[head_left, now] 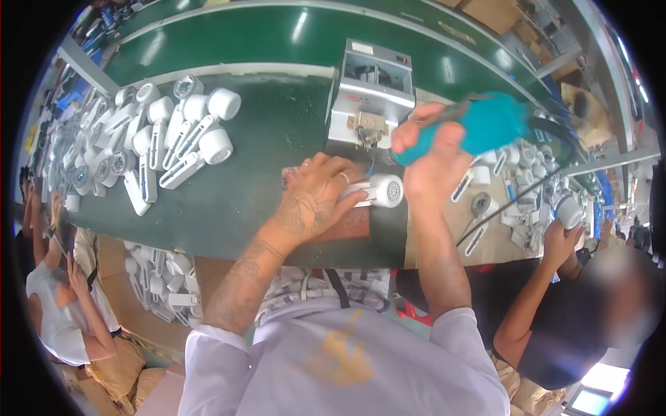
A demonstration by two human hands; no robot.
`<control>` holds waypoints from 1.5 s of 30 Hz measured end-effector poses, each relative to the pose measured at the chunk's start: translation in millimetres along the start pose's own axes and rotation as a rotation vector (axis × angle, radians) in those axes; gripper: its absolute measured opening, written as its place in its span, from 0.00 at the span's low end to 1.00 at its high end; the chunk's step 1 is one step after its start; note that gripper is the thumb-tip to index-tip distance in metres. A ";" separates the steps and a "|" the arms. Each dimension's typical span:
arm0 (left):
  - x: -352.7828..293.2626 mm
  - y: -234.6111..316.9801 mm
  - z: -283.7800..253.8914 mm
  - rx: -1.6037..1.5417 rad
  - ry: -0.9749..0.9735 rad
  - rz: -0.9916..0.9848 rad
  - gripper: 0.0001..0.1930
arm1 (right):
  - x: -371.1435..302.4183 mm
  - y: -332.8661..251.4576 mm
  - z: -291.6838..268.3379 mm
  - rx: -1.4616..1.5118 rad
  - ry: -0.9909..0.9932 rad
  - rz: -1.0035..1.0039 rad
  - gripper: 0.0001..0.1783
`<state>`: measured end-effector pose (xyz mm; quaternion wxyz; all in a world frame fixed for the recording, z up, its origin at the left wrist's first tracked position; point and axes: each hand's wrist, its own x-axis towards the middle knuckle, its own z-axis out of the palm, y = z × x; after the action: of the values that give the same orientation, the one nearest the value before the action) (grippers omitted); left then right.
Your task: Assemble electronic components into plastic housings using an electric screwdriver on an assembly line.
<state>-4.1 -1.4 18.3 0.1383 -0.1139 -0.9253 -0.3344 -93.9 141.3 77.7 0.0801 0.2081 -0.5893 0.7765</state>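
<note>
My left hand [310, 196] presses a white handheld fan [386, 191] down on a reddish-brown pad [352, 227]. The fan's round vented head faces right, while my fingers cover most of its handle. My right hand [437, 156] is wrapped around a teal electric screwdriver [485, 125], tilted with its tip end toward the lower left, above and right of the fan. Motion blurs the tool somewhat. Just behind both hands stands a grey screw feeder [371, 97] with a small metal outlet at its front.
Many white fans [184, 135] are piled on the green table at left, and more parts [520, 201] lie on cardboard at right. A black cable [517, 197] runs beside my right arm. Co-workers sit on both sides. A carton [111, 267] of white parts stands below left.
</note>
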 end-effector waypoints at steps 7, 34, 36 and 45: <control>-10.8 -6.0 7.1 0.024 -0.047 0.050 0.22 | 21.9 48.2 14.0 -0.060 -0.104 -0.183 0.27; -7.5 -9.1 10.7 0.061 -0.051 0.046 0.21 | -28.8 35.7 -4.8 -0.017 -0.127 0.053 0.24; -8.8 -7.9 11.5 0.071 -0.026 0.043 0.22 | -32.0 39.4 -7.4 -0.017 -0.122 0.048 0.24; -6.1 -6.8 9.4 -0.009 0.090 0.072 0.17 | -7.5 23.9 0.3 -0.056 -0.032 0.136 0.26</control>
<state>-2.2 -1.1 5.3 0.1915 -0.1327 -0.9119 -0.3380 -96.0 135.0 53.7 0.0237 0.1776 -0.6248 0.7599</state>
